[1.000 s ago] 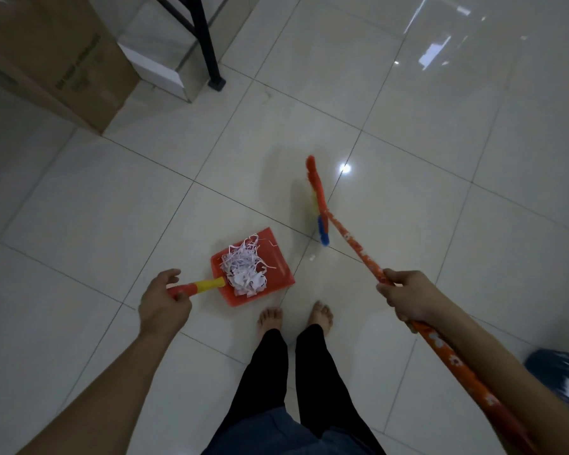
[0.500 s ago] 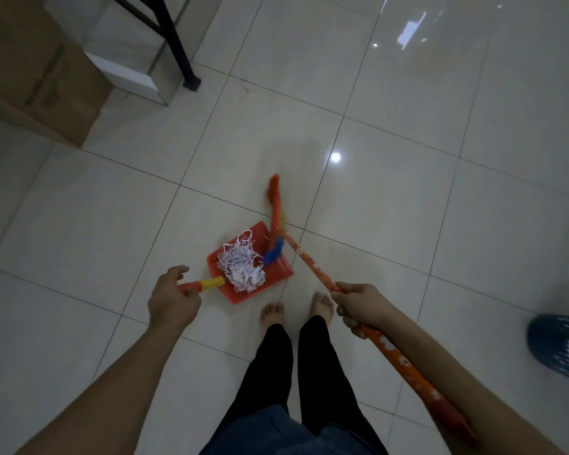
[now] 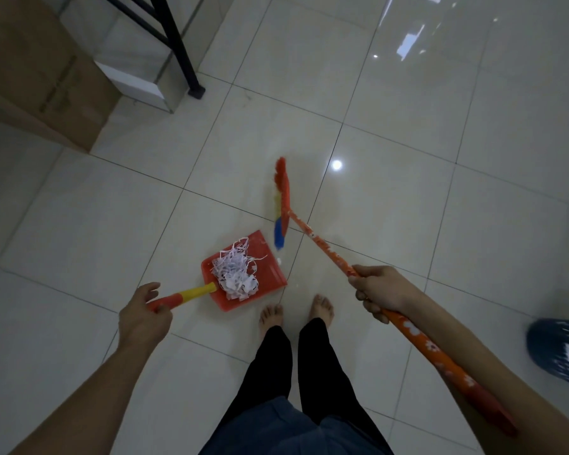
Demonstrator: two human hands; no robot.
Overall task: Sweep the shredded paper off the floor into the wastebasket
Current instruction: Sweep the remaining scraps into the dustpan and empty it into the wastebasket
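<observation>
Shredded paper (image 3: pixel 235 272) heaped in red dustpan (image 3: pixel 270 274) on floor (image 3: pixel 79 224). Left hand (image 3: pixel 143 318) with grip around dustpan handle (image 3: pixel 184 295); right hand (image 3: pixel 380 290) with grip around broom (image 3: pixel 312 239), head beside pan.

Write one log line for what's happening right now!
left hand grips dustpan handle | shredded paper heaped in dustpan | right hand grips broom | wastebasket at right edge
</observation>
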